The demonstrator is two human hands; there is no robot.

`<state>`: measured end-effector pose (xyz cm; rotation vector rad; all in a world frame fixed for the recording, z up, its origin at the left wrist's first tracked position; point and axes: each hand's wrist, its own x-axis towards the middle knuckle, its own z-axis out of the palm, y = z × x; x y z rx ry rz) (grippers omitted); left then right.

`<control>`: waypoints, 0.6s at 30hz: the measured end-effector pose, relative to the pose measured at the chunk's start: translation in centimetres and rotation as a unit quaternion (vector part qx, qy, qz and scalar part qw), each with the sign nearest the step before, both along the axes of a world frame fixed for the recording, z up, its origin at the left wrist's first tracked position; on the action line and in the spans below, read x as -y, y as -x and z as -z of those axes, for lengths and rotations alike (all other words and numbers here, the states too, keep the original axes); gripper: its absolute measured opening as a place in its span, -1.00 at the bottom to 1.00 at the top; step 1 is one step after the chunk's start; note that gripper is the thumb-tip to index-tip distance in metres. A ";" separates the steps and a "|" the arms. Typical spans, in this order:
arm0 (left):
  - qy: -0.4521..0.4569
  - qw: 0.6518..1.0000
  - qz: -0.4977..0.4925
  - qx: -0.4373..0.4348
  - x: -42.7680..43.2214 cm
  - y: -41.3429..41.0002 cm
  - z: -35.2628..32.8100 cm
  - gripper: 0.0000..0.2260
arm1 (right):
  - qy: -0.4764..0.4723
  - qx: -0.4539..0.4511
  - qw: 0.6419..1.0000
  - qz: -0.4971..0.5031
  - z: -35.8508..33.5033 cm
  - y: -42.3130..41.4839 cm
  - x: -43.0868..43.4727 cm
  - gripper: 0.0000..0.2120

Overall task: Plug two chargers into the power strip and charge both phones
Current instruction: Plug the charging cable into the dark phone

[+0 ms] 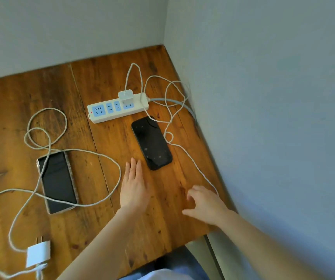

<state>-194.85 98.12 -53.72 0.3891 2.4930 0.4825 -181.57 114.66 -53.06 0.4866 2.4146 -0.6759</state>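
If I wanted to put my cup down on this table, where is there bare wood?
The far left corner of the table, behind the looped cable and left of the power strip, is bare. So is the near strip between the unplugged charger and the left hand. Around both phones, cables crowd the wood.

One head-worn view looks steeply down and forward from close above a wooden table (31,98), facing its wall corner (163,45) at twelve o'clock; forearms enter from six o'clock.
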 end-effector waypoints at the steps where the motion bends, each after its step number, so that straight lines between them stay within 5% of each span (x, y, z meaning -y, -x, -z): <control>1: 0.001 1.000 -0.006 0.002 -0.3 0.1 -0.1 -0.44 | -0.005 0.018 1.000 -0.020 0.2 -0.9 0.2 -0.70; 6: -0.005 0.997 -0.070 -0.008 -2.4 1.2 -0.7 -0.52 | -0.034 0.023 0.997 -0.059 0.9 -2.4 0.9 -0.89; 9: -0.005 0.991 -0.128 -0.026 -4.0 2.4 -1.0 -0.52 | 0.017 0.010 0.997 0.068 0.7 -1.5 0.5 -0.94; 13: 0.007 0.977 -0.212 0.033 -6.3 3.8 -0.6 -0.30 | 0.059 -0.026 0.977 0.203 0.4 0.4 -0.4 -0.92; 18: 0.054 0.965 -0.252 0.048 -8.7 5.0 -0.2 -0.09 | 0.033 -0.071 0.963 0.257 0.5 1.7 0.0 -0.91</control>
